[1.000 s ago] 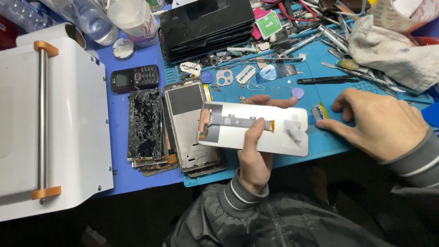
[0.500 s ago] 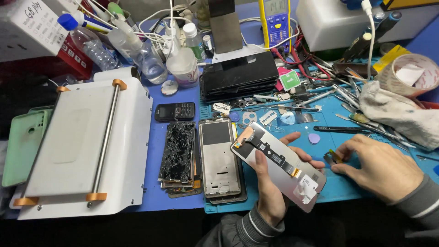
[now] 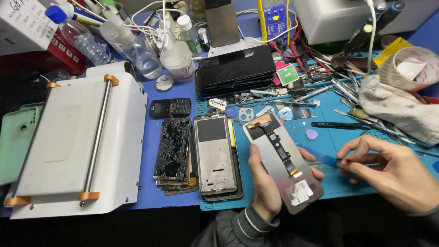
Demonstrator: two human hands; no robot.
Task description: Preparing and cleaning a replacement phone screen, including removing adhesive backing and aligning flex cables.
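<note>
Since half a second ago: your right hand (image 3: 388,176) has lifted a thin blue strip (image 3: 320,158), fingers pinched shut on it. Left hand (image 3: 265,183): fingers wrapped round the display panel (image 3: 281,162), raised above the table (image 3: 329,183). Step, likely: peeling; next calls for a steady pull.

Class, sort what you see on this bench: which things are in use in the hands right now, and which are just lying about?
In use:
left hand
phone screen panel
right hand
thin blue pick

Lying about:
shattered screen
phone frame
small black phone
white machine
rag
tape roll
</note>
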